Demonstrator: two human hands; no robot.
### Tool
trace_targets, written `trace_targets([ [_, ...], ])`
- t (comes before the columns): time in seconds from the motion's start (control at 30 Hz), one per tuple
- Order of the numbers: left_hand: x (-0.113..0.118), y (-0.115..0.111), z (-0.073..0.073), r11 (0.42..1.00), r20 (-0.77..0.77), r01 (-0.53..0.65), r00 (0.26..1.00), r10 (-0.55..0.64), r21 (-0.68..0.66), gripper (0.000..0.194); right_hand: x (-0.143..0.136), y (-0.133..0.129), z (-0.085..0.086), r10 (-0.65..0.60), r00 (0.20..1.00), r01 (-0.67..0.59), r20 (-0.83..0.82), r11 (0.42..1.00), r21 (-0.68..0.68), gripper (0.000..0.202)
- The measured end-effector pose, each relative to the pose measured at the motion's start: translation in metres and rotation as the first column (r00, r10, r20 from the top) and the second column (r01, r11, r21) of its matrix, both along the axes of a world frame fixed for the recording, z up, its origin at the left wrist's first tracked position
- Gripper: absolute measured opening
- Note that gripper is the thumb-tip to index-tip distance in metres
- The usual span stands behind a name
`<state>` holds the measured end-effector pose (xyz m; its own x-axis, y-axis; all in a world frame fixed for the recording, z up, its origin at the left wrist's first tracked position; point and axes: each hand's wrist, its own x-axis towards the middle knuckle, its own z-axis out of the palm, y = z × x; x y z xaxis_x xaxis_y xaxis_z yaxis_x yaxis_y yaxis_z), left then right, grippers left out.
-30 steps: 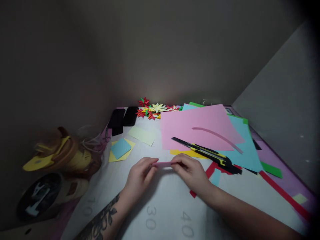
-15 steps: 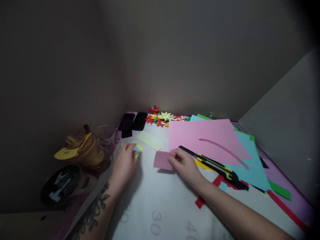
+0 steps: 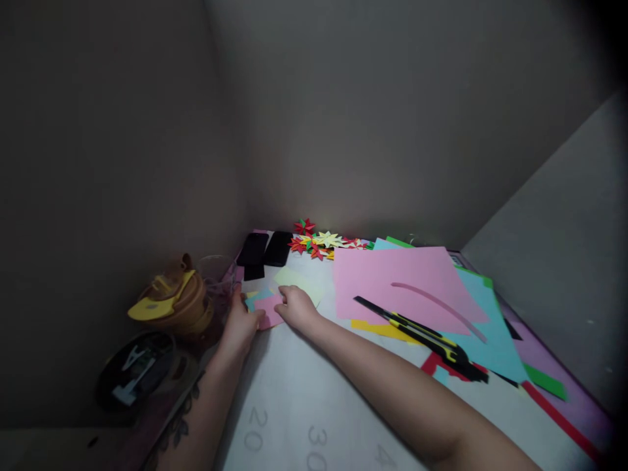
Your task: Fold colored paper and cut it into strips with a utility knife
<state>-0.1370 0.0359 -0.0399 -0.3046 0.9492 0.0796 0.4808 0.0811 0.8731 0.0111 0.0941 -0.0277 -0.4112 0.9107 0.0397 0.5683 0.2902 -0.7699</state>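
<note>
Two hands (image 3: 265, 315), small pink paper (image 3: 267, 313) between them.

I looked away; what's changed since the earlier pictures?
The small pink paper has moved left, over the blue square. The left hand, which had let go of it, is back at its edge; the right hand stayed on it. Cutter and large pink sheet stayed put.
</note>
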Motion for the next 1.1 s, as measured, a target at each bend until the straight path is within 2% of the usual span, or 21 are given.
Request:
trace_targets([
  [0.07,0.004,-0.002,0.003,0.999,0.059,-0.041,0.997,0.043,-0.026,0.095,0.002,-0.003,-0.001,-0.014,1.000,0.014,-0.008,1.000,-0.004,0.031],
  [0.13,0.011,-0.004,0.010,0.996,0.151,-0.077,0.985,0.082,-0.038,0.096,0.004,-0.005,0.001,-0.033,0.999,0.033,-0.041,0.999,-0.003,0.042],
  [0.2,0.021,-0.008,0.021,0.997,0.261,-0.077,0.963,0.066,0.030,0.097,0.012,-0.008,0.008,-0.047,0.994,0.048,-0.095,0.999,0.011,0.051],
  [0.23,0.027,-0.011,0.027,0.994,0.315,-0.060,0.949,0.028,0.094,0.095,0.019,-0.011,0.013,-0.047,0.991,0.050,-0.123,0.999,0.020,0.049],
  [0.3,0.041,-0.018,0.037,0.976,0.374,0.014,0.923,-0.096,0.218,0.088,0.038,-0.018,0.022,-0.035,0.985,0.041,-0.168,0.999,0.032,0.030],
  [0.37,0.055,-0.026,0.041,0.960,0.393,0.109,0.896,-0.207,0.256,0.074,0.065,-0.030,0.029,-0.018,0.980,0.022,-0.197,1.000,0.018,0.010],
  [0.43,0.069,-0.033,0.037,0.950,0.403,0.220,0.866,-0.295,0.222,0.061,0.092,-0.043,0.028,-0.030,0.974,0.028,-0.224,0.999,-0.016,0.005],
  [0.5,0.080,-0.038,0.028,0.920,0.402,0.348,0.827,-0.392,0.182,0.053,0.115,-0.056,0.022,-0.057,0.976,0.053,-0.212,0.998,-0.022,0.008],
  [0.6,0.094,-0.039,0.012,0.874,0.378,0.465,0.790,-0.483,0.144,0.051,0.133,-0.069,0.007,-0.126,0.964,0.124,-0.233,0.992,-0.023,0.030],
  [0.67,0.101,-0.037,0.006,0.878,0.345,0.459,0.809,-0.477,0.137,0.055,0.134,-0.072,-0.002,-0.158,0.937,0.148,-0.311,0.987,-0.055,0.044],
  [0.73,0.107,-0.037,0.005,0.873,0.323,0.468,0.812,-0.487,0.141,0.064,0.130,-0.073,-0.008,-0.139,0.910,0.118,-0.391,0.990,-0.076,0.051],
  [0.83,0.113,-0.038,0.007,0.844,0.355,0.505,0.767,-0.535,0.182,0.072,0.124,-0.075,-0.013,-0.098,0.866,0.072,-0.490,0.995,-0.071,0.057],
  [0.9,0.114,-0.040,0.008,0.846,0.382,0.492,0.755,-0.533,0.206,0.071,0.124,-0.078,-0.014,-0.092,0.846,0.079,-0.525,0.996,-0.047,0.059],
  [1.1,0.117,-0.048,0.010,0.874,0.369,0.471,0.795,-0.481,0.124,0.050,0.131,-0.090,0.003,-0.053,0.948,0.105,-0.314,0.983,0.152,0.033],
])
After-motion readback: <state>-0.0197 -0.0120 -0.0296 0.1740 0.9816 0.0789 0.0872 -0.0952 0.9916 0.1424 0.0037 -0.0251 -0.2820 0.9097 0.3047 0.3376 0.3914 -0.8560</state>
